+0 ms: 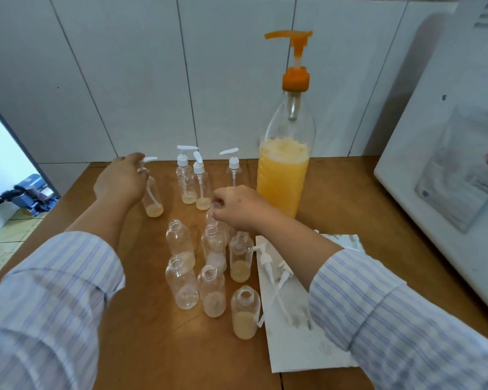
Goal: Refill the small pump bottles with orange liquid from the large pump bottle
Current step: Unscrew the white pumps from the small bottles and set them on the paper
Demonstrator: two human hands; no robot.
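Note:
The large pump bottle (283,175) with an orange pump head stands at the back of the wooden table (350,192), about half full of orange liquid. My left hand (120,180) grips a small clear pump bottle (152,201) with its white pump on, at the back left. My right hand (238,205) holds the neck of an uncapped small bottle (212,218) in the middle cluster. Three more capped small bottles (193,181) stand behind. Several uncapped small bottles (209,288), each with a little pale liquid at the bottom, stand in front.
White pump heads (271,274) lie on a sheet of white paper (302,342) at the right, partly under my right arm. A large white appliance (448,192) stands at the right edge. White tiled wall runs behind. A blue machine (26,195) sits on the floor at the left.

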